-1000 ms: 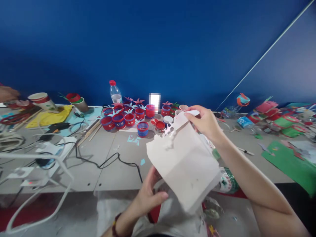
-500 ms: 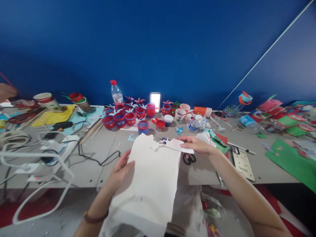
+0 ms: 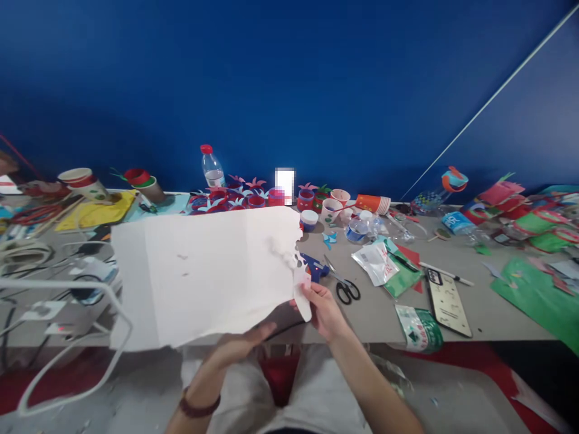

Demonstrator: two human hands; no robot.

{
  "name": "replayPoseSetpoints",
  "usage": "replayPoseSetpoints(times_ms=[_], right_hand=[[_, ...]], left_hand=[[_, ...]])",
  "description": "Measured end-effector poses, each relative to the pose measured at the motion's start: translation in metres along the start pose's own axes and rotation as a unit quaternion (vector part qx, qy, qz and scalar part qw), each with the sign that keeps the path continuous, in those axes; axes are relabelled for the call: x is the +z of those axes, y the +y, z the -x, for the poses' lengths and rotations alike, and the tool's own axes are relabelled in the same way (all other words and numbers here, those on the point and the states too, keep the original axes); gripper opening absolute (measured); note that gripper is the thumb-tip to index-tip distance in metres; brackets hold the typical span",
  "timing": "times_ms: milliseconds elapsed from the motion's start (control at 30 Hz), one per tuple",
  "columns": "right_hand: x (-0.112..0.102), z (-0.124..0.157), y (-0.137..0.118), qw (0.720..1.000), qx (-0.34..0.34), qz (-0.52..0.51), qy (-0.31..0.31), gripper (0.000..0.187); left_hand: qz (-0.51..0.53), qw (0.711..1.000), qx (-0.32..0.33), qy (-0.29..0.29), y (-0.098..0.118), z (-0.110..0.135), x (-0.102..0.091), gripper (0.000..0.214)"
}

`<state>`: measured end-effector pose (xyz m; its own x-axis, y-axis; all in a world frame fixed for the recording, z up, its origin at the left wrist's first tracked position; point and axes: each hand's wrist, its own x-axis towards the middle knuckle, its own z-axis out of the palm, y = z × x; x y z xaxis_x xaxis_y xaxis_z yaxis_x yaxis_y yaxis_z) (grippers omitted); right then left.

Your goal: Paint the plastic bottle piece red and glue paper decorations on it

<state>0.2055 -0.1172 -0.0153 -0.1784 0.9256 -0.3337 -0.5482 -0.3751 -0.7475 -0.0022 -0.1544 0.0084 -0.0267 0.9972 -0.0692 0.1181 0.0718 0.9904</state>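
Observation:
A large white sheet of paper (image 3: 212, 271) with a torn, ragged right end spreads over the table's front. My right hand (image 3: 321, 307) pinches a folded strip at that torn end, thumb on top. Below the sheet's lower edge is my left hand (image 3: 248, 342), slightly blurred; its visible fingers point right, stretched out, and part of it is hidden by the paper. A blue glue gun (image 3: 315, 268) lies just beyond the torn end. Black-handled scissors (image 3: 347, 291) rest to the right of my right hand.
Red and purple paper-ring figures (image 3: 256, 201) stand behind the sheet, near a plastic bottle (image 3: 212, 169). Paper cups (image 3: 332, 209) stand right of them. A white cable (image 3: 67, 283) loops at left. A white metal plate (image 3: 447, 304) and green paper (image 3: 534, 295) lie at right.
The sheet has swung from pointing toward me to lying sideways, stretching left. My right hand has moved left and nearer with the torn end; my left hand has shifted right and down.

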Motion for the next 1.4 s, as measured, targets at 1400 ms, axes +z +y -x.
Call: replayPoseSetpoints(times_ms=[1400], right_hand=[[-0.092, 0.049, -0.059, 0.618, -0.178, 0.704, 0.302, 0.027]], left_hand=[[0.160, 0.978, -0.035, 0.130, 0.037, -0.026, 0.011, 0.038]])
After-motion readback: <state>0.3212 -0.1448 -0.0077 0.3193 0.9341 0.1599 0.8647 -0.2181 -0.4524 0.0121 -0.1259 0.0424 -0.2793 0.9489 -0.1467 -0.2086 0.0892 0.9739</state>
